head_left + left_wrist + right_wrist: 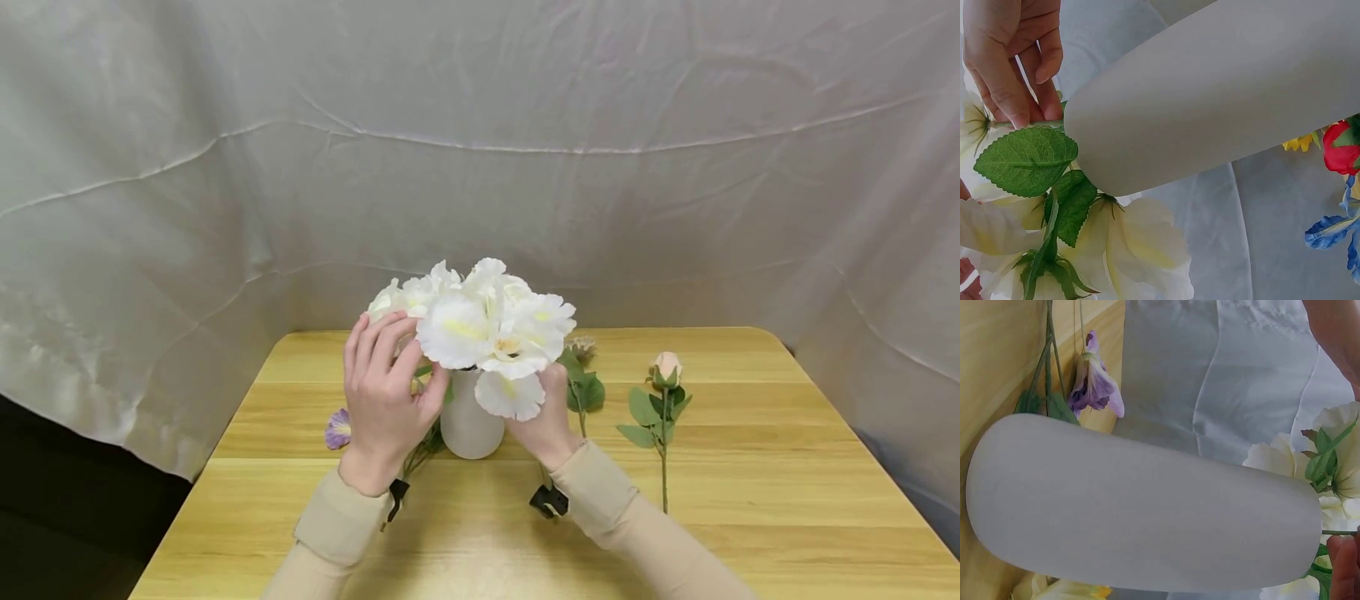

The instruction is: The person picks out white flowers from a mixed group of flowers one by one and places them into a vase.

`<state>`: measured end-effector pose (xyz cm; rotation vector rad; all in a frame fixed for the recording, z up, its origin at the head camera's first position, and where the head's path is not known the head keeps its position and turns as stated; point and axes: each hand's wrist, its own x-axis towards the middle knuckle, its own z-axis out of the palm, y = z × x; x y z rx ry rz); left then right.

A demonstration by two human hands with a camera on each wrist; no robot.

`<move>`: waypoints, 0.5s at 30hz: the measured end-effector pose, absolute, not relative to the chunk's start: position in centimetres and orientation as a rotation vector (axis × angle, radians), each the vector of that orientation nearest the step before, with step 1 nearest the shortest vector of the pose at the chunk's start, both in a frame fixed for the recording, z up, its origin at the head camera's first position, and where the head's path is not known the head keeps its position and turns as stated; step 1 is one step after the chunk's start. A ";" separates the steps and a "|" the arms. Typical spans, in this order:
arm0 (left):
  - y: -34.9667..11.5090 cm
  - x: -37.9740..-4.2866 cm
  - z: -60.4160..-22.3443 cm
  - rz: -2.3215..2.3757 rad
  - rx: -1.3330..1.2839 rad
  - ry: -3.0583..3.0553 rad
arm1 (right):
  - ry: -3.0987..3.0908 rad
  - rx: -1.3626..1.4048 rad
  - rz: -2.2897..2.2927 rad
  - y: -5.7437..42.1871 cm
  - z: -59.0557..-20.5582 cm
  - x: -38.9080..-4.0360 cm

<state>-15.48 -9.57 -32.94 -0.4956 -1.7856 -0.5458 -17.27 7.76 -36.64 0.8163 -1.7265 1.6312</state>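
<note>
A pale, smooth vase (471, 421) stands upright on the table with large white flowers (506, 321) above its mouth. My right hand (545, 417) is to its right, partly hidden by petals. In the left wrist view, this hand (1013, 59) pinches a green stem (1047, 124) just beyond the vase rim; the right wrist view shows its fingers (1342, 565) at the stem. To the left, my left hand (390, 387) has its fingers spread against the white blooms, lightly bent. Green leaves (1025, 161) hang beside the rim.
A pale pink rose (666, 371) lies to the right, and a leafy stem (585, 392) lies nearer the vase. A purple flower (338, 429) is on the left. The left wrist view includes red (1340, 148) and blue flowers (1329, 231). Grey cloth (525, 208) hangs behind the table.
</note>
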 end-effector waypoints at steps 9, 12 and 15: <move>-9.5 -15.5 -32.9 -0.549 -0.495 -1.769 | -1.801 0.659 1.115 7.2 -36.4 -17.6; -9.4 -15.5 -32.8 -0.549 -0.495 -1.762 | -1.790 0.672 1.174 6.9 -36.2 -17.7; -9.4 -15.5 -32.8 -0.552 -0.497 -1.759 | -1.785 0.685 1.256 6.6 -36.1 -17.7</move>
